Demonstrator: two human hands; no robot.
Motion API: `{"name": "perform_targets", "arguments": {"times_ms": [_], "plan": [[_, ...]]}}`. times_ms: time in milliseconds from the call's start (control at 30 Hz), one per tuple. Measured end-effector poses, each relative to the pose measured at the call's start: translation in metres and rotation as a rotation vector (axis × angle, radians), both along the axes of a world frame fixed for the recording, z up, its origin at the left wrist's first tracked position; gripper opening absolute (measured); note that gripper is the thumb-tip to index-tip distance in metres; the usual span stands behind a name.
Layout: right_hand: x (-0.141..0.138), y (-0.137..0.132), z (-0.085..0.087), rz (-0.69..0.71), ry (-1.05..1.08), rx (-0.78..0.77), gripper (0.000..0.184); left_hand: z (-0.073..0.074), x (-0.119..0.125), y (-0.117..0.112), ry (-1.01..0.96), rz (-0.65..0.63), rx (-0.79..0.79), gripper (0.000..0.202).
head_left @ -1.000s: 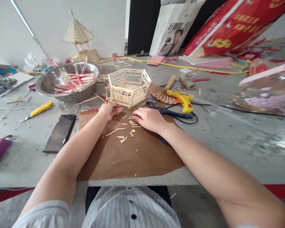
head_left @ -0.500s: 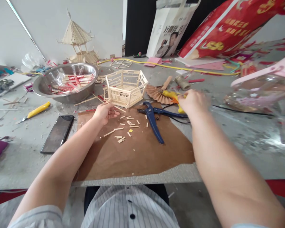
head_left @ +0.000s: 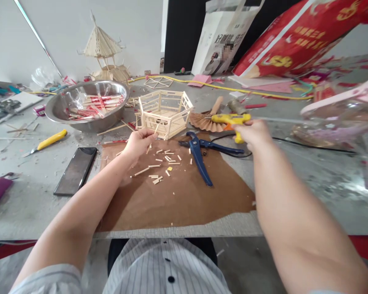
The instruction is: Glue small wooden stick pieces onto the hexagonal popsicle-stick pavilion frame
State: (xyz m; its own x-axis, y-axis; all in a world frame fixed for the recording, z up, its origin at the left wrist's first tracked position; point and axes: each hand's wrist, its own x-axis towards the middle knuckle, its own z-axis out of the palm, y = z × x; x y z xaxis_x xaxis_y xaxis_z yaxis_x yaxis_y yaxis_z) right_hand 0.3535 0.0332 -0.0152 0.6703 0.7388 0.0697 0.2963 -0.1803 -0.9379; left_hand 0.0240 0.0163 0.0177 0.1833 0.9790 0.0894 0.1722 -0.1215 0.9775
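Note:
My left hand (head_left: 139,142) pinches a short wooden stick (head_left: 156,128) and holds it just in front of the hexagonal stick frame (head_left: 165,110). My right hand (head_left: 254,134) is closed round the handle of the yellow glue gun (head_left: 231,120), lifted off the table with its nozzle pointing left. Several cut stick pieces (head_left: 164,161) lie scattered on the brown paper sheet (head_left: 178,196) between my hands. Blue cutters (head_left: 199,154) lie on the sheet to the right of the pieces.
A steel bowl (head_left: 87,105) of sticks sits at the left, a stick pagoda model (head_left: 102,53) behind it. A phone (head_left: 76,170) and a yellow knife (head_left: 49,141) lie to the left. A brown paper fan (head_left: 202,120) and the gun's black cord (head_left: 309,145) are at the right.
My right hand left the stick pieces, reached right to the glue gun and has lifted it. My left hand rose slightly with the short stick toward the frame.

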Motion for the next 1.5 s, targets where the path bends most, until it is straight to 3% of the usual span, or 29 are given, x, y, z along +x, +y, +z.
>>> {"name": "perform_targets", "arguments": {"times_ms": [133,200,300,433,733,1033,1500], "plan": [[-0.018,-0.008,0.023,-0.042,0.143,0.135,0.014,-0.004,0.0,0.001,0.13,0.011,0.126,0.019],[-0.023,-0.012,0.032,0.013,0.286,0.245,0.016,-0.004,0.001,0.0,0.191,0.011,0.165,0.02],[-0.027,-0.017,0.039,0.22,0.41,0.313,0.016,-0.003,0.002,-0.002,0.246,0.02,0.189,0.021],[-0.041,-0.026,0.045,0.582,0.38,0.342,0.02,-0.003,0.003,-0.003,0.264,0.044,0.215,0.02],[-0.108,-0.046,0.047,0.943,0.196,0.225,0.026,-0.003,0.005,-0.005,0.252,0.08,0.255,0.021],[-0.113,-0.048,0.045,0.913,0.153,0.22,0.038,-0.002,0.005,-0.007,0.313,0.087,0.268,0.024],[-0.112,-0.046,0.041,0.897,0.02,0.177,0.041,0.0,0.004,-0.009,0.348,0.075,0.266,0.025]]}}
